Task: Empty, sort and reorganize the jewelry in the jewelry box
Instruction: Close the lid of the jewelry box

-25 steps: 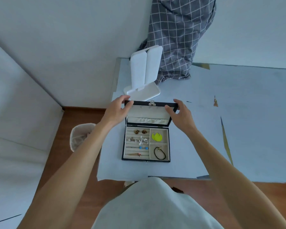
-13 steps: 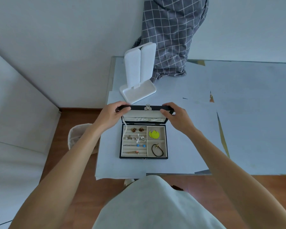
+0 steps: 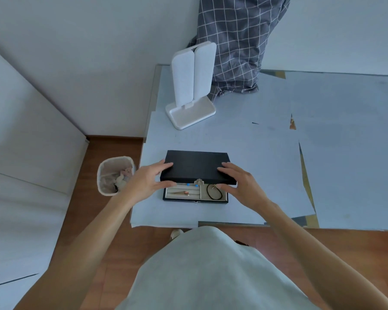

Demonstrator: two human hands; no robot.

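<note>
The black rectangular jewelry box lid (image 3: pixel 197 166) looks matt; its pale tray lining (image 3: pixel 184 193) looks like soft velvet cloth. The grey checked fabric (image 3: pixel 235 41), upper right, is woven cloth.

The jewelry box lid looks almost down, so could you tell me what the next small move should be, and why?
Probably lower the lid the rest of the way until the clasp meets the front edge of the tray. The left hand and right hand hold its front corners, and only a narrow strip of tray shows, with the black cord bracelet and blue beads lying inside, clear of the rim.
</note>
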